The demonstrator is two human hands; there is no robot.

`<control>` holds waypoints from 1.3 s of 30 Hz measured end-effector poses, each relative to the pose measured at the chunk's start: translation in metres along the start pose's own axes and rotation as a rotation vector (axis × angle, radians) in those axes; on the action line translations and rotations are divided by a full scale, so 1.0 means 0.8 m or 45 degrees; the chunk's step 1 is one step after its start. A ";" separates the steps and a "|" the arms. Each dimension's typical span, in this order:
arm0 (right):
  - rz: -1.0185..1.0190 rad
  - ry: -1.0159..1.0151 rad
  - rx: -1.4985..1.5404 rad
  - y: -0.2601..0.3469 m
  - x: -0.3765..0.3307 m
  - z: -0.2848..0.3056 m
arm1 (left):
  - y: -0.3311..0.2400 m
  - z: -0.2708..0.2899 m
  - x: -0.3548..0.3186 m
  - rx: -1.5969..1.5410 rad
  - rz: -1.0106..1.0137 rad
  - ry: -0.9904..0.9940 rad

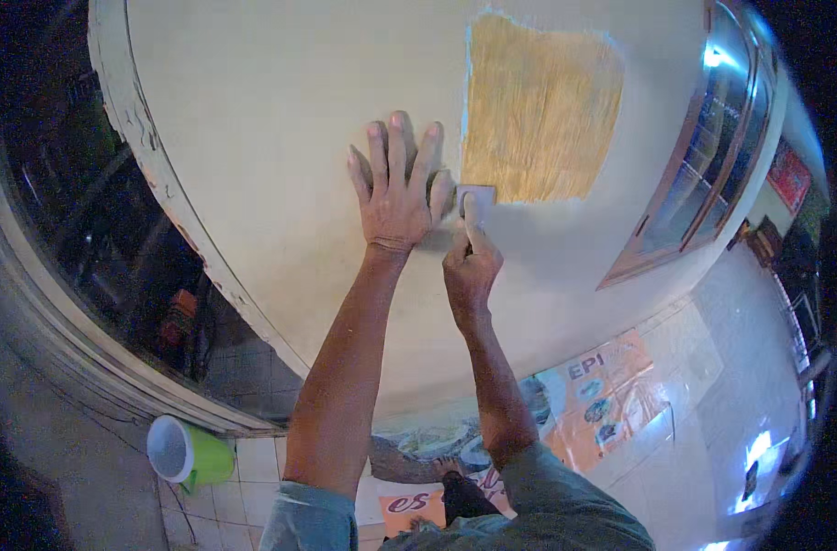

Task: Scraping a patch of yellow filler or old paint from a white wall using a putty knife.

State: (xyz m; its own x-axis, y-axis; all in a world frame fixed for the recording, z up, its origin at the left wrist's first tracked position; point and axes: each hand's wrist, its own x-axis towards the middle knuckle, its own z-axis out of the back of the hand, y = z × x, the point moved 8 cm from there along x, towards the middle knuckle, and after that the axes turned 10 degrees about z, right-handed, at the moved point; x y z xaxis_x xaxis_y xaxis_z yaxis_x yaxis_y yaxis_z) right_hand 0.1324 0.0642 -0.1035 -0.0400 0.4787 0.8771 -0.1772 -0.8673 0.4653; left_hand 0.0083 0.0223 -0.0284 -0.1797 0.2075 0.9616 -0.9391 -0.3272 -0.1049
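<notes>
So both hands are up on a cream wall [253, 119] here. The left hand [393, 202] is planted flat on it, grip spread wide with nothing held, fingers pointing up and the thumb out toward the right. Right hand [473, 262] has its grip on a small pale flat pad [485, 194], index finger laid over the face of it and the other fingers curled in. Can't really tell what the pad's made of.

The pad sits at the bottom left corner of a streaky yellow-brown patch [542, 115], roughly square, with thin light blue edging along parts of its border. Left thumb is just beside the pad.

Off to the right there's a brown-framed window [689, 174]. Down below, an orange printed banner [625, 372] is spread on the floor [253, 468], with a bare foot [449, 466] by it, and over on the left a lime green bucket [210, 457] with a whitish inside.
</notes>
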 end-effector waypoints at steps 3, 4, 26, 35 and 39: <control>0.100 0.025 -0.097 -0.023 -0.044 -0.008 | 0.000 -0.002 0.002 0.042 -0.003 0.018; 0.101 0.029 -0.095 -0.027 -0.055 -0.012 | 0.004 -0.003 0.000 0.039 0.001 0.009; 0.102 0.014 -0.092 -0.003 -0.005 -0.003 | 0.003 -0.002 -0.001 0.005 -0.010 0.011; 0.151 -0.008 -0.017 -0.016 -0.005 -0.005 | -0.001 -0.001 -0.002 -0.024 0.015 -0.011; 0.131 0.029 -0.060 -0.017 -0.017 -0.010 | 0.003 0.001 -0.002 -0.034 0.019 -0.030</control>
State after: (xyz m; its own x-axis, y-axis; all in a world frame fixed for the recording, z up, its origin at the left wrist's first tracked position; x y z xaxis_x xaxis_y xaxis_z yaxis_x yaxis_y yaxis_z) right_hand 0.1278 0.0703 -0.1228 -0.0829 0.3909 0.9167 -0.2172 -0.9048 0.3662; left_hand 0.0066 0.0207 -0.0304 -0.1869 0.1810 0.9656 -0.9439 -0.3055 -0.1254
